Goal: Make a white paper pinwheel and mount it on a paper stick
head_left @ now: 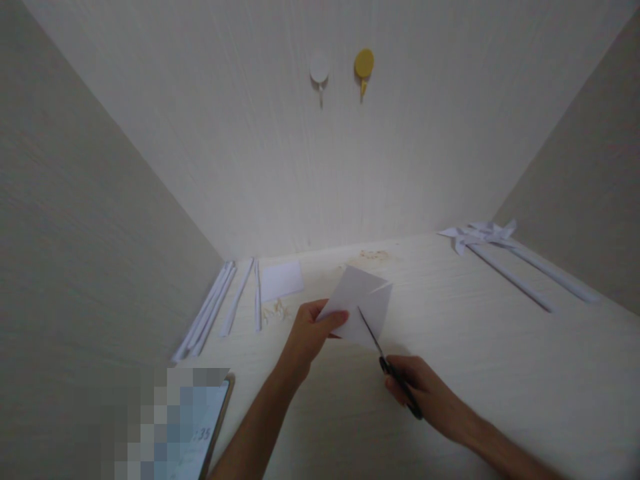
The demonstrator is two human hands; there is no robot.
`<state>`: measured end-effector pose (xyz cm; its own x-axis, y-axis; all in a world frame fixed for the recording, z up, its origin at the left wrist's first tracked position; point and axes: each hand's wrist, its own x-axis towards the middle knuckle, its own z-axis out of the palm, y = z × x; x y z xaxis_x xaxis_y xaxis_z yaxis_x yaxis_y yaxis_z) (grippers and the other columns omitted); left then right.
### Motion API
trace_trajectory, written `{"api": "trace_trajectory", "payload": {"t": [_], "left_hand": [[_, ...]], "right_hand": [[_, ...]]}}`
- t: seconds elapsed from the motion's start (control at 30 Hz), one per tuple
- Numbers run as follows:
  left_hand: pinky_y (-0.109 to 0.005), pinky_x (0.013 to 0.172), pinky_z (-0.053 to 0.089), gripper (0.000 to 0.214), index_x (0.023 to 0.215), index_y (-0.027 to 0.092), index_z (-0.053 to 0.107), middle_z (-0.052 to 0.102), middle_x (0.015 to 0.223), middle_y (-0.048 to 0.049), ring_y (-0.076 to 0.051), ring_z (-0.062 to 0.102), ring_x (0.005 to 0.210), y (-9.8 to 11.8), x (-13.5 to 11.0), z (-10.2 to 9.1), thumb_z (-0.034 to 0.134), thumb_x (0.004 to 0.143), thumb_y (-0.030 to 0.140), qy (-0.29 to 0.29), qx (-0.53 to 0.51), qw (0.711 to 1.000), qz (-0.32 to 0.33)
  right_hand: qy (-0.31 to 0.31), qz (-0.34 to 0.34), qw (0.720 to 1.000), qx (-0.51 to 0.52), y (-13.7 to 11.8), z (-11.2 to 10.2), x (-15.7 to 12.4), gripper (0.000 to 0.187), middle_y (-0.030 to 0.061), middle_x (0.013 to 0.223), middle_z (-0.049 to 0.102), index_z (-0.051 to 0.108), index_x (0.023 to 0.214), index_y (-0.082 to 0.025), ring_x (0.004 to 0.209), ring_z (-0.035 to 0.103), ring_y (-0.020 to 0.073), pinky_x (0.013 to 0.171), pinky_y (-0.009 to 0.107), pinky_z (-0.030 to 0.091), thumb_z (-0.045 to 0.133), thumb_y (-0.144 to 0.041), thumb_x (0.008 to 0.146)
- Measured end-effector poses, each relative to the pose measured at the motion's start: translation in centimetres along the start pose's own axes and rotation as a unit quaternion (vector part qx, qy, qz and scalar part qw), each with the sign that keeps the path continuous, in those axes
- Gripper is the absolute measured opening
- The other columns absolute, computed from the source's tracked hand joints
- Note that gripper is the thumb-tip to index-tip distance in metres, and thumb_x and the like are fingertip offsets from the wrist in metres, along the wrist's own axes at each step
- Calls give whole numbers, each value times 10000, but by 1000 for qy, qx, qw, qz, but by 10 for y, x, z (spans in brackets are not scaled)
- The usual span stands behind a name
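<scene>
My left hand [310,333] pinches a white square of paper [363,303] by its lower left corner and holds it up above the pale wooden desk [475,360]. My right hand [430,393] grips black-handled scissors [387,363]. Their blades point up and to the left, and they reach into the paper's lower middle part, where a slit shows.
Several rolled white paper sticks [215,310] and a small white sheet [281,280] lie at the back left, with paper scraps [276,312] beside them. Finished paper pinwheels on sticks [500,250] lie at the back right. A phone [200,433] rests at the front left. Two hooks, white [319,70] and yellow [364,65], hang on the wall.
</scene>
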<state>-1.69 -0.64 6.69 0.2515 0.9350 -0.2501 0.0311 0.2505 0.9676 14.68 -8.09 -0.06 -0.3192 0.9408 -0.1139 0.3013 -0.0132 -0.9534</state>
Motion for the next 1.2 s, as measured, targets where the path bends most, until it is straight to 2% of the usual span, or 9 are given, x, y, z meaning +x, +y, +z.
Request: {"api": "trace_trajectory", "payload": {"t": [1.2], "left_hand": [[-244,551,453,170,692,110,644,641,633,-41,-124,563,544,0,3,-4,641,583,240,1,18,1000,2]], "right_hand": [[-7,15,1000,11,-3,-1,-1,355,-46,535,296,344,558,-180,496,272,76,446,217,222,416,-453,773]]}}
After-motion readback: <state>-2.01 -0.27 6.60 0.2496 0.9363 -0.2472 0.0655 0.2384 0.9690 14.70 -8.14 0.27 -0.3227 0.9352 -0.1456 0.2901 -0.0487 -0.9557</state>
